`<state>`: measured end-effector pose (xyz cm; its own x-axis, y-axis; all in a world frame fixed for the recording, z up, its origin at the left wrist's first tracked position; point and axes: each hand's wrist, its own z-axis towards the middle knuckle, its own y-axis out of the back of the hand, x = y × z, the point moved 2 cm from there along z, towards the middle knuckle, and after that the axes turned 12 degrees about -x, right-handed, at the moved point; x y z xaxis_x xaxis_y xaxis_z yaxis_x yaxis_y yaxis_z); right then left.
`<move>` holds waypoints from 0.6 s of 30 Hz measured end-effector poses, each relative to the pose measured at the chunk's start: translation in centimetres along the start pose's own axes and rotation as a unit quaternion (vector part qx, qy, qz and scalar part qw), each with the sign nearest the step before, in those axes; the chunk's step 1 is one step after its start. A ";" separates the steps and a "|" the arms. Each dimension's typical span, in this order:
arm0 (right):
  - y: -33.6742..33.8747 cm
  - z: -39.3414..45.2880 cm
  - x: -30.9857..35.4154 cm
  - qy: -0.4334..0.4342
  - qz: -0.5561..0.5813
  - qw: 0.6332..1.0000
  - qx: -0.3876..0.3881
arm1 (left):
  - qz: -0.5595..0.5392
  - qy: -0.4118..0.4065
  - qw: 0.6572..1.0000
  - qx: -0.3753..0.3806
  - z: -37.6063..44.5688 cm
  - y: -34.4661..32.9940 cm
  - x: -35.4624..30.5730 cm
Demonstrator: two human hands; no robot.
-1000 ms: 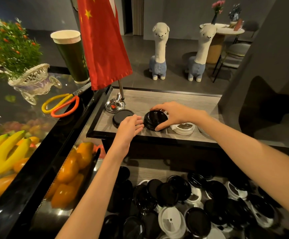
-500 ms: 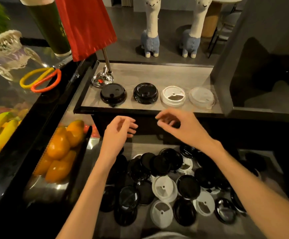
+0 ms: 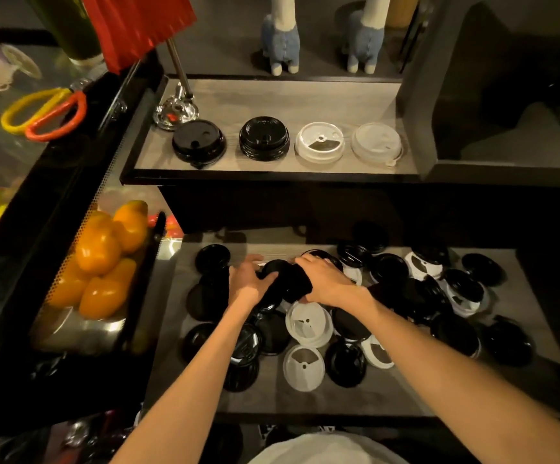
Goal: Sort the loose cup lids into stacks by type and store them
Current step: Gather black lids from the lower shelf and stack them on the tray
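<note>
Lying at left: glossy orange peppers [image 3: 101, 259]. Reaching into the scattered round plastic lids [image 3: 308, 324] at lower centre, left hand [image 3: 248, 281] and right hand [image 3: 325, 279] both gripping one smooth black lid [image 3: 280, 279]. Sitting above: four lid stacks [image 3: 287, 142] on grey wood-grain shelf [image 3: 271, 98]. No readable writing.

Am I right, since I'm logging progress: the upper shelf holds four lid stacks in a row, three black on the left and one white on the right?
Not quite. The head view shows four stacks on the upper shelf, but two black stacks on the left and two white stacks on the right.
</note>
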<state>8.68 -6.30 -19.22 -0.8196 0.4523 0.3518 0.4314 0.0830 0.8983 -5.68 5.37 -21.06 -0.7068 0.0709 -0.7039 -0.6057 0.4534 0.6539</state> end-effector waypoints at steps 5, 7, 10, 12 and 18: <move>0.8 -1.1 -1.4 0.000 0.065 0.996 -0.058 | -0.045 0.034 0.998 -0.030 0.1 -0.9 -0.3; 1.7 -2.1 -2.7 -0.017 0.121 0.988 -0.095 | -0.089 0.054 0.994 -0.043 0.2 -0.8 -0.9; 3.3 -4.0 -4.3 -0.034 0.207 0.963 -0.167 | -0.151 0.080 0.984 -0.041 0.1 -0.2 -1.6; 4.3 -5.1 -4.7 -0.044 0.251 0.946 -0.200 | -0.220 0.087 0.971 -0.027 -0.3 0.4 -2.0; 7.9 -7.0 -3.5 -0.026 0.365 0.896 -0.251 | -0.395 0.094 0.912 0.059 -2.6 2.4 -4.4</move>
<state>12.29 -13.46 -11.50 -0.3640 0.2657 0.8927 0.6100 -0.6563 0.4441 -4.97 3.79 -15.69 -0.1231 -0.4681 -0.8750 -0.9178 0.3891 -0.0790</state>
